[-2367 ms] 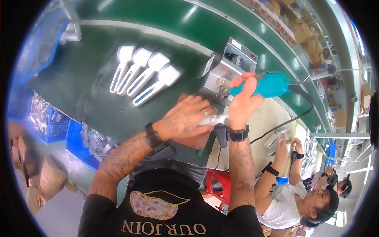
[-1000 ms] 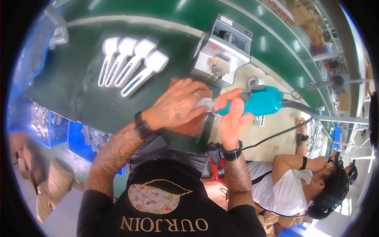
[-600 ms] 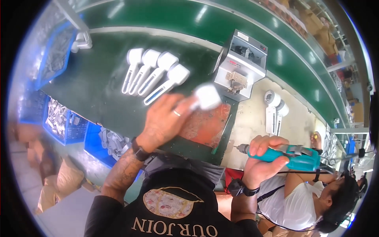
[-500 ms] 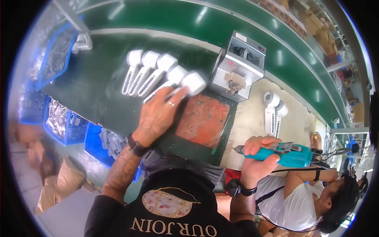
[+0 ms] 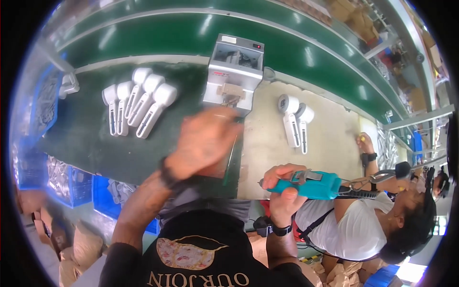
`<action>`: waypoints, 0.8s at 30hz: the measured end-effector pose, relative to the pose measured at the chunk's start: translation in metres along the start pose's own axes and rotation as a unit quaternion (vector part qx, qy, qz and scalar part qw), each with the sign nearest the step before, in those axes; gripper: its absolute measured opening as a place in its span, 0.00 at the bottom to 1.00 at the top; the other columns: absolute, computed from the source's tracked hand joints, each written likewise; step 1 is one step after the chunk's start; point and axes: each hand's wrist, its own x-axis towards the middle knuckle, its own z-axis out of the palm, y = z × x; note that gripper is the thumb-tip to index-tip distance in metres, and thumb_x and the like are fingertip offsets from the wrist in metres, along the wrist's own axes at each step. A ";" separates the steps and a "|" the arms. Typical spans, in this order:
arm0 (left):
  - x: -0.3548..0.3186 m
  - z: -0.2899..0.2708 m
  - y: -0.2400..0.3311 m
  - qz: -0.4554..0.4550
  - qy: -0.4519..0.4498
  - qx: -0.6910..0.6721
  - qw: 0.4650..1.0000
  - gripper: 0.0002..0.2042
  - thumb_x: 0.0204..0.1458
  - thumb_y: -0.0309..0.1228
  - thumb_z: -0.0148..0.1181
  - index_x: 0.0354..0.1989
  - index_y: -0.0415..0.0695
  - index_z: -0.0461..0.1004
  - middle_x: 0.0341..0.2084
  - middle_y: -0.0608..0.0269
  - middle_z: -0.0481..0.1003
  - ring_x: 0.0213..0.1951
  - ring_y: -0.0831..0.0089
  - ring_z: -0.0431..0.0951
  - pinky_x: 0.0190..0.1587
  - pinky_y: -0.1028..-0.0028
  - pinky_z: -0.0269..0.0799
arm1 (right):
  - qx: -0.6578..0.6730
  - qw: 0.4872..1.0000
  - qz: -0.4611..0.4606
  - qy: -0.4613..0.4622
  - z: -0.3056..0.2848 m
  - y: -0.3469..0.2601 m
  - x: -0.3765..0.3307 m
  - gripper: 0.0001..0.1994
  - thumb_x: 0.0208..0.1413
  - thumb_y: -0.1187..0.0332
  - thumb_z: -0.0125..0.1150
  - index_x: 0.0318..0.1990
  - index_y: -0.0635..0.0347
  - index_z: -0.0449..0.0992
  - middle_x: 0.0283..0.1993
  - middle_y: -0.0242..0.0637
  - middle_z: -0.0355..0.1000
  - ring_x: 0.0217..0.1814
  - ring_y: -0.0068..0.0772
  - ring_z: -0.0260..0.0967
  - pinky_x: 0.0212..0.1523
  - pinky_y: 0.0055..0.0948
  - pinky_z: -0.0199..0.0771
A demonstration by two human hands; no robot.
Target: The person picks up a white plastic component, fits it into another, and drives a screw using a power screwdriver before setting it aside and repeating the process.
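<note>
My left hand (image 5: pixel 205 141), blurred by motion, is over the reddish mat (image 5: pixel 210 171), just in front of a silver screw feeder machine (image 5: pixel 232 79). Its fingers are smeared, so what they do or hold cannot be made out. In my right hand (image 5: pixel 283 197) is a teal electric screwdriver (image 5: pixel 321 188), gripped around its body with the tip pointing left. Several white round-headed devices with slotted handles (image 5: pixel 151 119) lie together on the green worktop, left of the machine. Two similar white devices (image 5: pixel 290 128) rest on the pale board to the right.
Blue crates (image 5: pixel 79 186) of grey and white parts stand along the left edge. A thin green-ended rod (image 5: pixel 226 177) lies beside the mat. A cable trails from the screwdriver. A co-worker in a white top (image 5: pixel 354 229) sits close on the right, one hand (image 5: pixel 365 143) on the bench.
My left hand has left the group of white devices and moved right, over to the machine's front. The devices stay grouped on the worktop. The whole view has shifted; my right hand still grips the screwdriver.
</note>
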 end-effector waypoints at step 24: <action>0.014 0.039 0.030 0.050 -0.063 -0.047 0.996 0.13 0.49 0.39 0.67 0.39 0.45 0.78 0.37 0.57 0.78 0.40 0.50 0.80 0.42 0.54 0.74 | -0.090 0.995 -0.007 0.040 -0.021 0.005 -0.004 0.40 0.54 0.32 0.66 0.47 0.70 0.71 0.27 0.37 0.70 0.27 0.31 0.70 0.28 0.28 0.69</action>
